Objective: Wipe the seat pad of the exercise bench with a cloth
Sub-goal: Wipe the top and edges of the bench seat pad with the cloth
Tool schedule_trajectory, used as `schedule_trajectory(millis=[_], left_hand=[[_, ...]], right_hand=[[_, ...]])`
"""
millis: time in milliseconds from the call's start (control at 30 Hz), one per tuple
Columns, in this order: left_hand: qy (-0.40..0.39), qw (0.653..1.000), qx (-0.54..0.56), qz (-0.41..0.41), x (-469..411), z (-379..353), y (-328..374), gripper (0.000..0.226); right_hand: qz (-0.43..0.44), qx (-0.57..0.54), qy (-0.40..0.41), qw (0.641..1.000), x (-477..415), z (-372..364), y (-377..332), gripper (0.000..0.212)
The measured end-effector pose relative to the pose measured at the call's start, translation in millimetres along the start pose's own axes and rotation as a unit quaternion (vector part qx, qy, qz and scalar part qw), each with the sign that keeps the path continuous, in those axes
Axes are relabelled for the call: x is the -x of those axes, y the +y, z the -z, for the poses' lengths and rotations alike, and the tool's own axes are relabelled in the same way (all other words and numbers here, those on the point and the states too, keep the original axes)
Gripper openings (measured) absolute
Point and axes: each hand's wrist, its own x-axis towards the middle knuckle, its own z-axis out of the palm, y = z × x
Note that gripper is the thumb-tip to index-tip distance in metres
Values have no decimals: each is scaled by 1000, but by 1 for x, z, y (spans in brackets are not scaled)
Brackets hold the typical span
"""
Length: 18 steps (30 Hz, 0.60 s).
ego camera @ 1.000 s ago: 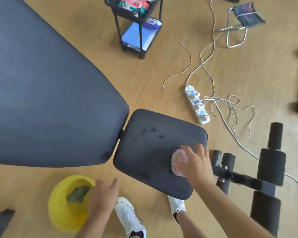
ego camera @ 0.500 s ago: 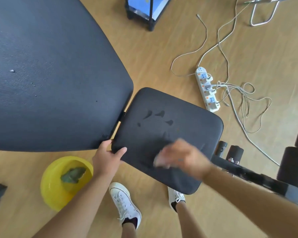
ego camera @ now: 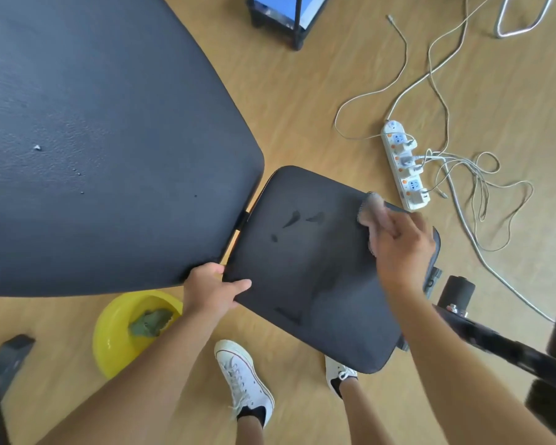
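The black seat pad (ego camera: 312, 271) of the exercise bench lies in the middle of the view, with a few dark wet marks near its centre. My right hand (ego camera: 402, 248) presses a pale pink cloth (ego camera: 371, 208) onto the pad's far right edge; the fingers cover most of the cloth. My left hand (ego camera: 211, 292) grips the pad's near left corner, thumb on top. The large black backrest pad (ego camera: 103, 149) fills the upper left.
A yellow basin (ego camera: 119, 335) with a green rag (ego camera: 150, 322) sits on the wooden floor at lower left. A white power strip (ego camera: 403, 170) with tangled cables lies right of the pad. Black foam leg rollers (ego camera: 456, 292) and a black rack (ego camera: 286, 17) stand nearby. My white shoes (ego camera: 243, 377) are below the pad.
My right hand swept the cloth from the pad's near middle to its far right edge. My left hand rose from beside the basin and took hold of the pad's corner, where it stays.
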Motion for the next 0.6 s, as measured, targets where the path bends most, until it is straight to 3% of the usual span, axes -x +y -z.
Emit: schedule_trajectory(millis=[67,100,133,167,200,233,267,300,333,367,400,433,467,500,567,600], left_hand=[[-13,1000,4,10,1,5,4,80],[-20,1000,6,12,1,6,5,80],[-24,1000,5,13,1,7,6,79],[-26,1000,2,13,1,8,6,79],[-29,1000,1,12,2,8,7,78],[-29,999,4,14,2,7,8,78],[-28,999,9,18,2,6,9,77],[-28,999,12,23,1,5,10,77],[-26,999,16,29,1,5,10,76],[-21,999,22,36,1,5,10,75],[-20,999,26,42,1,5,10,74],[-18,998,27,45,2,5,10,74],[-17,998,29,47,3,5,11,72],[-17,998,32,48,4,5,11,70],[-13,998,31,48,1,5,12,71],[-17,998,34,52,1,5,12,73]], right_hand=[[4,10,-4,1000,42,-14,-22,22],[125,40,-79,988,71,-21,-29,9],[297,75,-169,937,89,-23,-33,5],[432,86,-268,857,96,-21,-30,10],[508,89,-342,786,82,-12,-23,21],[507,71,-380,770,58,-3,-16,37],[420,42,-396,816,31,5,-8,49],[310,46,-329,891,3,11,-2,50],[193,52,-215,956,-18,12,-1,44],[97,45,-78,991,-27,10,-3,40],[36,44,7,998,-22,-3,-13,36],[15,37,21,999,-3,-18,-28,27],[68,30,-15,997,25,-33,-46,13],[193,26,-120,974,58,-44,-58,6],[481,41,-306,821,105,-45,-54,11],[543,43,-373,752,99,-38,-41,19]])
